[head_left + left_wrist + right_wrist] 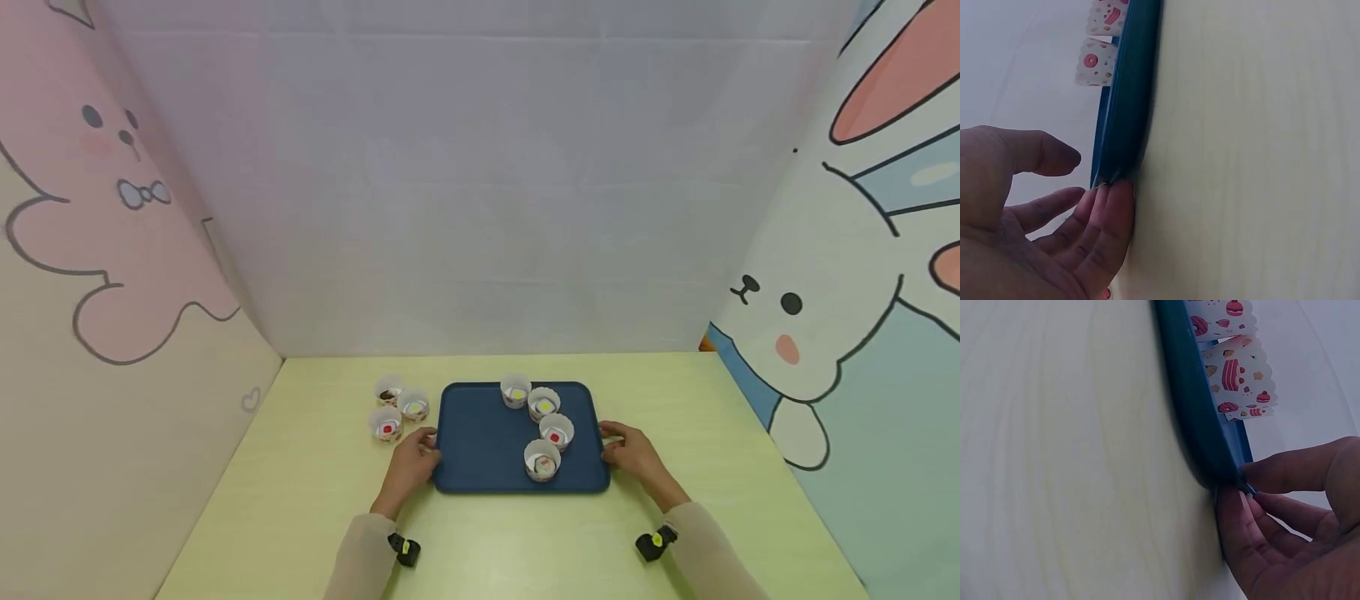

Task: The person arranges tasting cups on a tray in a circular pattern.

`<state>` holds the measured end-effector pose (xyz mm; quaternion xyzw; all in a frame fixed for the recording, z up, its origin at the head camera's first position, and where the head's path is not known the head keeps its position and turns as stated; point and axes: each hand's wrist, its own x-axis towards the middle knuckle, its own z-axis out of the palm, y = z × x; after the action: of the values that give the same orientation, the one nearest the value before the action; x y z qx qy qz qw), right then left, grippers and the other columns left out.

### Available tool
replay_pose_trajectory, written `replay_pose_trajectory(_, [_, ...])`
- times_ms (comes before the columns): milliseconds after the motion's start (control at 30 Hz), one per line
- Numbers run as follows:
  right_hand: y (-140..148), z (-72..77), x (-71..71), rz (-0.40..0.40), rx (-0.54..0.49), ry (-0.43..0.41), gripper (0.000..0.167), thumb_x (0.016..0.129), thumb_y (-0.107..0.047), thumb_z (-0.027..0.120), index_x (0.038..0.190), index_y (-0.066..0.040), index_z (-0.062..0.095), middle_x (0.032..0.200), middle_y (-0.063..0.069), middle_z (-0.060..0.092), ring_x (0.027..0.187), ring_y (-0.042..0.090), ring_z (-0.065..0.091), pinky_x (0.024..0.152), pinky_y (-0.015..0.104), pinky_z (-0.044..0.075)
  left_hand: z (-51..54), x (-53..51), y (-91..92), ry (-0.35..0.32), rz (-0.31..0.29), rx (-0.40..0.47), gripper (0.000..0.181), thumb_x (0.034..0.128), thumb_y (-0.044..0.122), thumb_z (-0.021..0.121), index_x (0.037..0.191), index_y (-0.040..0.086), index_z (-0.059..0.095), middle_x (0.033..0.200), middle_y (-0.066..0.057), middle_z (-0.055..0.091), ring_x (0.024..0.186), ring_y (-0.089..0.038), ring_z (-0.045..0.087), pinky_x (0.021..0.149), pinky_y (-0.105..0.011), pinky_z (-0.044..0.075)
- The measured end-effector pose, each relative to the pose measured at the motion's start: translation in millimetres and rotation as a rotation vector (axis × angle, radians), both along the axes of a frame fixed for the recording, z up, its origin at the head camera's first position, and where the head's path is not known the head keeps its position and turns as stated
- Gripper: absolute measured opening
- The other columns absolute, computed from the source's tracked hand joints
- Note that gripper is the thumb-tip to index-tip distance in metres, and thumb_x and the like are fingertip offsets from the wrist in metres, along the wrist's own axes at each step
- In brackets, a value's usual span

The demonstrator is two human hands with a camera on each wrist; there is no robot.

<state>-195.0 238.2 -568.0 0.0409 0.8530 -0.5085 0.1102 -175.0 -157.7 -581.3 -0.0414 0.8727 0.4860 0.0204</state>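
A dark blue rectangular tray [480, 442] lies on the table between the two hands. Several paper baking cups with dessert prints stand on its right half, among them a front cup [542, 472] and one with a red piece inside [557, 432]. My left hand [412, 463] touches the tray's left side with its fingertips; in the left wrist view its thumb [1054, 156] stays apart from the rim. At the opposite side my right hand [636, 454] pinches the rim, thumb [1291, 467] on top and fingers [1238, 519] below.
Three more paper cups stand left of the tray: one with dark contents [388, 390], one with a yellow piece [413, 406] and one with a red piece [386, 425]. They sit close to the left hand. Walls enclose the pale yellow table [510, 550] behind and at both sides.
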Motion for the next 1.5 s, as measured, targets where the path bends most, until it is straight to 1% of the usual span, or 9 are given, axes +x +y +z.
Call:
replay_pose_trajectory(200, [0.5,-1.0,3.4,0.002,-0.007,-0.001,0.061,0.079,0.01,0.061,0.138,0.006,0.05,0.127,0.026,0.057,0.084,0.017,0.061,0.066,0.029,0.054,10.0,14.6,-0.6,0.1,0.035,-0.053,0.042,0.0829,0.007,0.063,0.124,0.004,0.063,0.1,-0.007,0.064,0.085,-0.015,0.064,0.066,-0.029,0.051])
replay_pose_trajectory(300, [0.2,1.2,4.4,0.004,-0.001,0.011,0.061,0.078,0.009,0.06,0.138,0.006,0.05,0.126,0.026,0.058,0.083,0.018,0.06,0.066,0.03,0.053,16.2,18.8,-0.4,0.158,0.028,-0.042,0.041,0.0832,0.006,0.063,0.124,0.005,0.064,0.102,-0.006,0.065,0.089,-0.018,0.067,0.086,-0.04,0.052])
replay_pose_trajectory(400, [0.3,2.1,4.5,0.0,0.001,0.013,0.061,0.079,0.009,0.061,0.138,0.005,0.05,0.126,0.025,0.058,0.083,0.017,0.06,0.066,0.029,0.053,22.7,22.0,0.5,0.197,0.004,-0.023,0.041,0.0856,0.007,0.066,0.126,0.005,0.063,0.108,-0.006,0.066,0.097,-0.021,0.068,0.095,-0.047,0.05])
replay_pose_trajectory(533, [0.0,2.9,4.5,-0.002,0.005,0.008,0.06,0.079,0.009,0.061,0.138,0.005,0.05,0.126,0.025,0.058,0.084,0.017,0.06,0.066,0.028,0.053,31.7,25.7,1.5,0.207,-0.025,0.006,0.043,0.0878,0.01,0.069,0.13,0.005,0.06,0.119,-0.01,0.064,0.107,-0.027,0.065,0.082,-0.038,0.057])
replay_pose_trajectory(633, [-0.1,3.8,4.1,0.003,0.007,0.006,0.06,0.08,0.009,0.061,0.138,0.005,0.05,0.127,0.026,0.057,0.085,0.017,0.061,0.066,0.028,0.054,37.5,26.6,1.2,0.212,-0.038,0.037,0.045,0.0881,0.01,0.069,0.132,0.007,0.058,0.124,-0.012,0.062,0.113,-0.029,0.063,0.081,-0.033,0.058])
replay_pose_trajectory(833, [-0.3,6.5,5.0,0.0,-0.007,0.0,0.06,0.08,0.009,0.061,0.138,0.005,0.05,0.127,0.026,0.058,0.086,0.018,0.061,0.068,0.029,0.055,48.2,27.6,-5.4,0.232,-0.035,0.087,0.049,0.0868,0.014,0.073,0.133,0.013,0.057,0.13,-0.014,0.06,0.119,-0.028,0.06,0.091,-0.045,0.055])
replay_pose_trajectory(1133, [-1.3,6.9,4.9,-0.001,-0.006,0.005,0.06,0.079,0.009,0.061,0.138,0.005,0.05,0.128,0.026,0.057,0.086,0.018,0.062,0.067,0.028,0.054,66.2,26.7,-27.2,0.281,0.008,0.097,0.052,0.0869,0.014,0.073,0.135,0.008,0.054,0.129,-0.016,0.06,0.119,-0.035,0.058,0.097,-0.053,0.05])
replay_pose_trajectory(1300, [-1.2,8.9,5.7,0.001,0.001,0.006,0.06,0.079,0.009,0.061,0.138,0.006,0.05,0.128,0.027,0.057,0.087,0.02,0.062,0.068,0.03,0.055,67.8,22.3,-39.2,0.289,0.038,0.088,0.054,0.0863,0.013,0.073,0.137,0.009,0.053,0.133,-0.017,0.056,0.12,-0.04,0.058,0.099,-0.053,0.049])
replay_pose_trajectory(1500, [-0.3,5.9,4.8,-0.004,-0.001,-0.001,0.059,0.08,0.009,0.061,0.138,0.005,0.05,0.128,0.027,0.057,0.086,0.018,0.062,0.068,0.031,0.056,71.0,19.8,-50.5,0.32,0.059,0.041,0.055,0.0854,0.011,0.073,0.137,0.012,0.053,0.137,-0.015,0.053,0.129,-0.033,0.05,0.106,-0.054,0.044])
